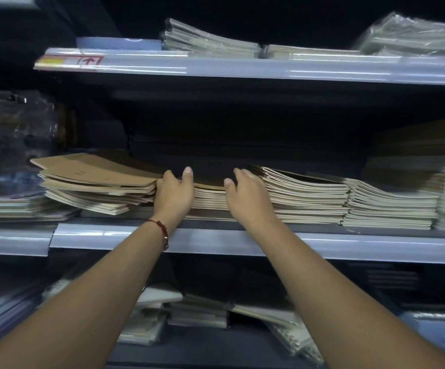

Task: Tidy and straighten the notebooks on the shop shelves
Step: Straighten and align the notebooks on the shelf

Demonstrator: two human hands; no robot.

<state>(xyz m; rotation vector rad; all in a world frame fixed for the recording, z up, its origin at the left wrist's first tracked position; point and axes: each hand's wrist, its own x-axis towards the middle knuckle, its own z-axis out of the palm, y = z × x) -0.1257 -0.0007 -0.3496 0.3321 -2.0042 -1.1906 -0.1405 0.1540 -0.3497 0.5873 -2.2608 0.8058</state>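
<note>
on the grey metal middle shelf, the left hand rests with straight fingers against the skewed stack of brown-covered paper notebooks; the right hand, fingers spread, lies on the neighbouring lower stack

Brown-covered notebooks with cream page edges — pale grey-blue shelf edge — red wrist cord.
</note>
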